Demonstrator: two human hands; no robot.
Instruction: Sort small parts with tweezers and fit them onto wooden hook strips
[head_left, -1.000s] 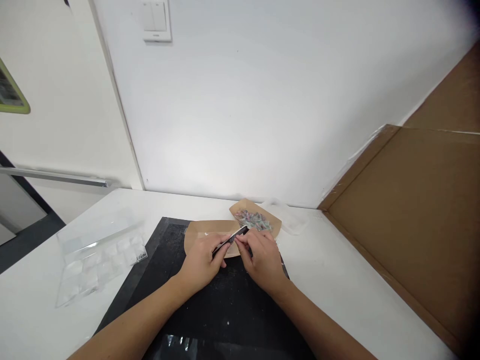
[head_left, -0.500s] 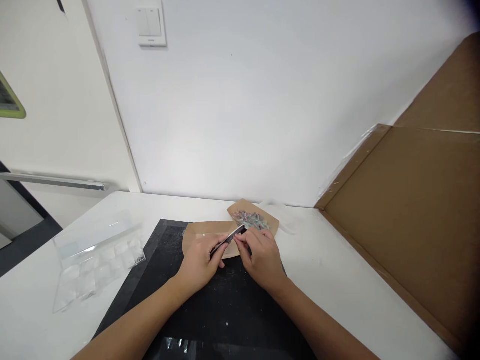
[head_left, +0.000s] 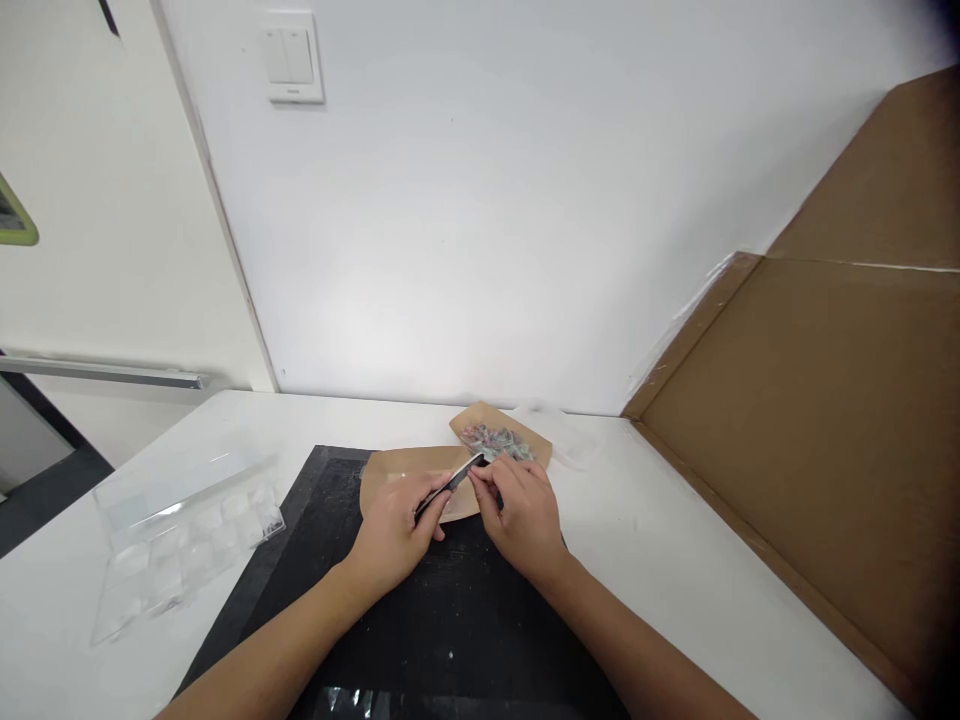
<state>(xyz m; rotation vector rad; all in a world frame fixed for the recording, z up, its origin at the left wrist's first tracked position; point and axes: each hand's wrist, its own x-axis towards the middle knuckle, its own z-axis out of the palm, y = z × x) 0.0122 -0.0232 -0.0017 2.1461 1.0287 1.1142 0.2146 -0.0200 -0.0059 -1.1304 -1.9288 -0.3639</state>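
Observation:
Between my two hands is a thin black strip with a pale upper edge [head_left: 455, 482], slanting up to the right; its exact kind does not show. My left hand [head_left: 391, 522] is closed around its lower end, thumb on the near side. The fingers of my right hand [head_left: 526, 515] are pinched at its upper end, and anything smaller between them is hidden. Under and behind my hands lies a brown paper pouch with a clear window [head_left: 381, 470]. Just beyond, a second brown pouch [head_left: 478, 411] shows several grey-green and pinkish pieces through its window.
A black mat [head_left: 450, 620] covers the middle of the white table [head_left: 637, 560]. An open clear compartment box [head_left: 180, 560] is at the left. Clear plastic [head_left: 574, 445] lies behind the pouches. Brown cardboard [head_left: 810, 420] stands along the right, and a white wall [head_left: 465, 220] closes the back.
The view has shifted slightly, so everything sits a little further left and lower. Both hands keep their hold on the strip, with hardly any movement.

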